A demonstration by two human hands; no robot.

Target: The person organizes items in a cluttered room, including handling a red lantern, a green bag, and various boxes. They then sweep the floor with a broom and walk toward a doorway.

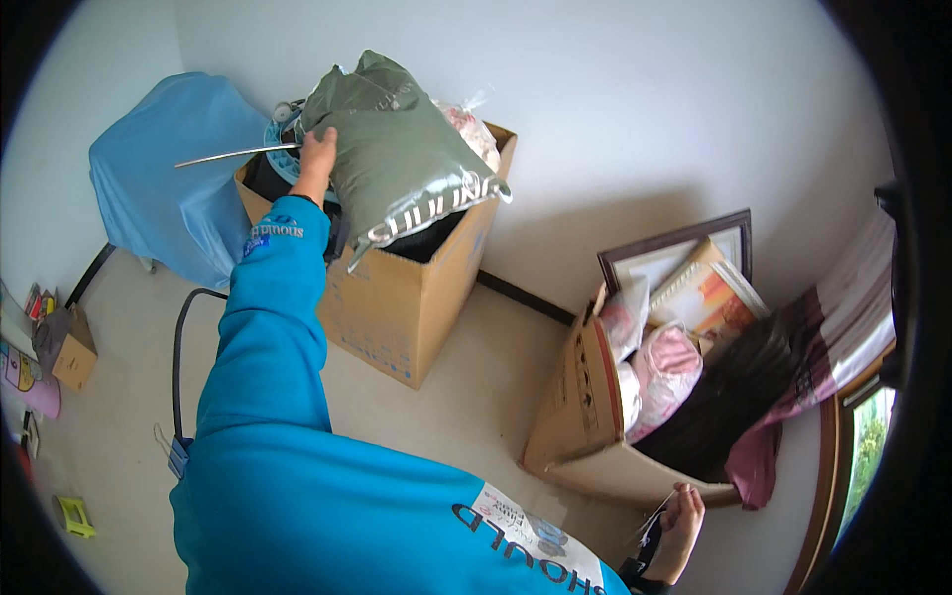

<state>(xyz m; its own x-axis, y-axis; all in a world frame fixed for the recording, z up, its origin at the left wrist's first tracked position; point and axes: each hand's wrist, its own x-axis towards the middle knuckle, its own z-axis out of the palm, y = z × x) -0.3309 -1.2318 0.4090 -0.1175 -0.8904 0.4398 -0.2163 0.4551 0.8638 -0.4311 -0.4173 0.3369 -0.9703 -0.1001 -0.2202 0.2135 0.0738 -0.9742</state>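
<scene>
My left hand [318, 158] is at the left side of a stuffed dark green plastic bag [401, 141], thumb against the bag and the other fingers mostly hidden. A thin metal rod [238, 155] reaches that hand; whether it is also gripped cannot be told. Under the bag stands a tall cardboard box [379, 320] with dark contents and a light blue plastic ring-shaped part [279, 165]. My right hand [680, 517], fingers closed, pinches thin white string [653, 517] beside the near corner of a second open cardboard box [573, 394].
The second box holds a picture frame [673, 245], bagged pink items [669, 364] and dark fur-like material [721, 401]. A blue cloth [171, 178] covers something at the left. A curtain [833, 335] hangs right. A small box [74, 349] and yellow-green object [74, 517] are on the floor.
</scene>
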